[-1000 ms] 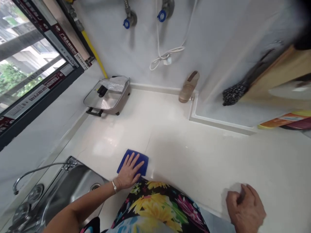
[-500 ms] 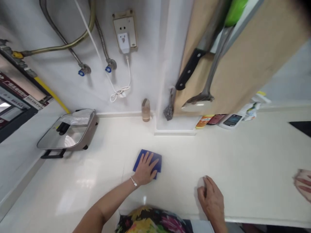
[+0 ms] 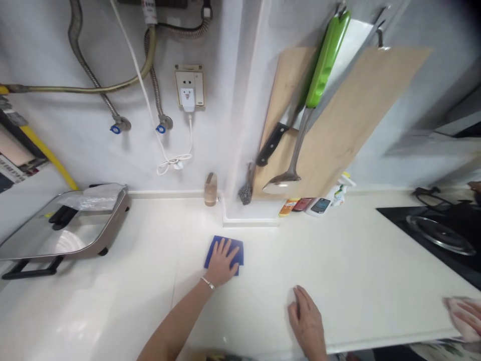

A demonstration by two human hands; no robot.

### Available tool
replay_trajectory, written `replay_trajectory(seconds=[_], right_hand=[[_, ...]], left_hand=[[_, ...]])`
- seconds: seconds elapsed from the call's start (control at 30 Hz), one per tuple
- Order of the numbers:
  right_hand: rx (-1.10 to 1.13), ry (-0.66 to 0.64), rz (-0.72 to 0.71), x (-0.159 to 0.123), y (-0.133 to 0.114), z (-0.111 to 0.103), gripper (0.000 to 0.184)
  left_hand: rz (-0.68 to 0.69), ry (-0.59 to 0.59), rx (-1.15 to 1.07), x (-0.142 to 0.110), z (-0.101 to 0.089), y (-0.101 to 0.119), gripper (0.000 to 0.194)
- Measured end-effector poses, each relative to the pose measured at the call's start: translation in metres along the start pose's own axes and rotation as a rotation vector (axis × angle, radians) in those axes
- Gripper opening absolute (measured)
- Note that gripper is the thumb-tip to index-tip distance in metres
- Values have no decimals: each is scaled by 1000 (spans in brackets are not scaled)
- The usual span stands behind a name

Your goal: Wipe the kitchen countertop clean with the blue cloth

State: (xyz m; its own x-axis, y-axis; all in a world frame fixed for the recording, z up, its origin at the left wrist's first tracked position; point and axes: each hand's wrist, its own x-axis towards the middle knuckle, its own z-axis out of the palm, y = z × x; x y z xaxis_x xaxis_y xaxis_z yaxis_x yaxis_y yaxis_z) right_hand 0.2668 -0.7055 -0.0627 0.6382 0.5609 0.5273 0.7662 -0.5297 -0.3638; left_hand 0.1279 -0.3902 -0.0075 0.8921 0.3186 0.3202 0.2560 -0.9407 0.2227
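Note:
My left hand (image 3: 222,263) lies flat with fingers spread on a folded blue cloth (image 3: 236,246), pressing it against the white countertop (image 3: 338,271). A thin bracelet (image 3: 208,283) circles that wrist. To the right, near the counter's front edge, my right hand (image 3: 307,318) rests on the surface. Its fingers are curled in, with the thumb close to the index finger, and nothing shows in it.
An electric pan (image 3: 63,220) with a glass lid sits at left. A small bottle (image 3: 211,189) stands by the wall. A cutting board (image 3: 349,120), knife (image 3: 272,145) and green-handled ladle (image 3: 319,65) hang ahead. Right are cleaning bottles (image 3: 319,204), a stove (image 3: 417,225) and another person's blurred hand (image 3: 466,313).
The head view has tilted up and turned right, bringing more of the stove and hanging tools into sight. My left hand stays on the cloth; both hands look nearly still.

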Motion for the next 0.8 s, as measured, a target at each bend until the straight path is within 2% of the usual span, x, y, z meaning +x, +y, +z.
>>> replay_trajectory(seconds=[0.1, 0.2, 0.33, 0.47, 0.63, 0.8], right_hand=[[-1, 6, -15, -1, -1, 1, 43], [-12, 19, -26, -1, -4, 1, 43], [-31, 25, -13, 1, -11, 0, 42], [-43, 15, 7, 3, -14, 0, 42], [-55, 2, 30, 2, -6, 4, 43], [-97, -10, 22, -2, 6, 9, 45]], left_hand=[[-9, 34, 29, -25, -14, -19, 61], [-57, 68, 63, -45, -29, -51, 58], [-192, 120, 112, -51, -46, -95, 53], [-269, 155, 157, -41, -46, -117, 54], [-286, 153, 186, -20, -36, -117, 54], [-279, 122, 136, 23, -29, -119, 54]])
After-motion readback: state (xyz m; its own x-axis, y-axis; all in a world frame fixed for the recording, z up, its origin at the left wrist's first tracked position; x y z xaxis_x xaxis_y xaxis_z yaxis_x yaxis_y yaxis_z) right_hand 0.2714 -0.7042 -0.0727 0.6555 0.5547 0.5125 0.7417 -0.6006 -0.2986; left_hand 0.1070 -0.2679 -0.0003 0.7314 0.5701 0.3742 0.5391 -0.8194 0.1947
